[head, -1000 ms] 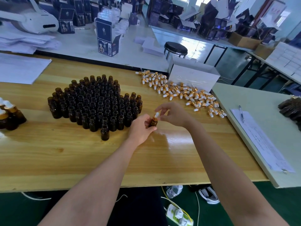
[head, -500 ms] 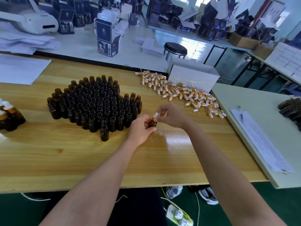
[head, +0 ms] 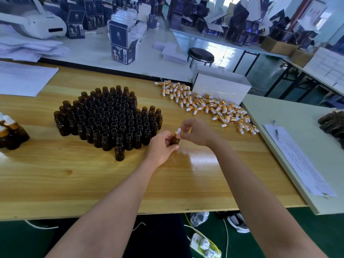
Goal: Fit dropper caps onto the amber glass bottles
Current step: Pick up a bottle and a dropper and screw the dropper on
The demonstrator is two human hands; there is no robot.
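Left hand point(head: 160, 146) grips a small amber bottle point(head: 175, 140) by its body, over the counter point(head: 93, 174) right of centre. Right hand point(head: 195, 133) pinches the dropper cap point(head: 178, 131) seated on the bottle's neck. The bottle is probably light, rigid, smooth and breakable, so it is best held round the body, with the cap turned by its gold collar rather than the soft white bulb. Left: packed uncapped bottles point(head: 109, 118), contents not discernible. Far right: loose caps point(head: 204, 105) beside a white box point(head: 219, 86), interior hidden. Left edge: capped bottles point(head: 11, 131).
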